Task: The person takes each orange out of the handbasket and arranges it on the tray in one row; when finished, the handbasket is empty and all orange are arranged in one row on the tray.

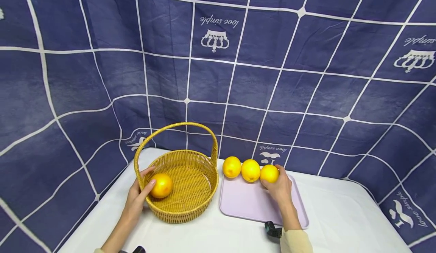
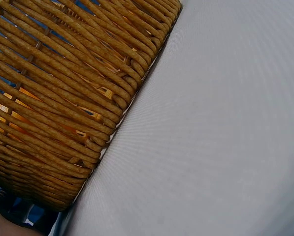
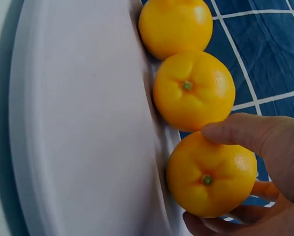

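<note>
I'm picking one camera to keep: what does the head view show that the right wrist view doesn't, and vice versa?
Only the head view shows the golden round wicker basket, the round orange fruit inside it and the left hand at its rim.
Only the right wrist view shows green stem ends on two of the three round orange fruits in a row.
Both show that row, the right hand holding the end one, the pale lilac rectangular tray and the white-gridded navy cloth.

From the head, facing forward and down over the wicker basket (image 1: 177,216); from the left wrist, close against its outer wall (image 2: 102,64); from the right, close over oranges (image 3: 193,93) right of it, shared with the head view.
</note>
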Demonstrator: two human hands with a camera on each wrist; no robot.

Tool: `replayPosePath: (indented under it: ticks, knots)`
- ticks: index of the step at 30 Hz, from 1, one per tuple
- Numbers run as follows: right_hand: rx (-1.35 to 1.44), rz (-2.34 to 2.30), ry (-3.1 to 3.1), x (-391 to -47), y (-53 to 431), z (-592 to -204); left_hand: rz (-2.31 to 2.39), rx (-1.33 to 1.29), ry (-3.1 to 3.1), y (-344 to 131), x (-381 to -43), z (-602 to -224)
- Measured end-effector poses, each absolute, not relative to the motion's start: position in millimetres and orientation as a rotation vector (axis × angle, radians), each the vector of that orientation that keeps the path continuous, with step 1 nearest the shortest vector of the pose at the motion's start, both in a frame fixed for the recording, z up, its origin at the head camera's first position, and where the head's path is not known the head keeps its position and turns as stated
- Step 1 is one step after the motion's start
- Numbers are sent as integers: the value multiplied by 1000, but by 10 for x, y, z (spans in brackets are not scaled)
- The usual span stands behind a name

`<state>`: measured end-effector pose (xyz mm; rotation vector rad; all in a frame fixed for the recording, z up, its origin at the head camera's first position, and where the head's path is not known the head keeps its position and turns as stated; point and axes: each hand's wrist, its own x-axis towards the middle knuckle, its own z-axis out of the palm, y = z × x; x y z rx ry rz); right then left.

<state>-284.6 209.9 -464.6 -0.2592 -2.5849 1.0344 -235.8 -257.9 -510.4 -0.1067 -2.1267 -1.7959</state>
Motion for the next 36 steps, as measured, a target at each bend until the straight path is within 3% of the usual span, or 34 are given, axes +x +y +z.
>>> replayPosePath:
  ticks: [36]
  knots:
    - [-266, 1125, -2538, -2768, 2055, -4319, -1810, -105, -2114, -2543, -2333, -5067]
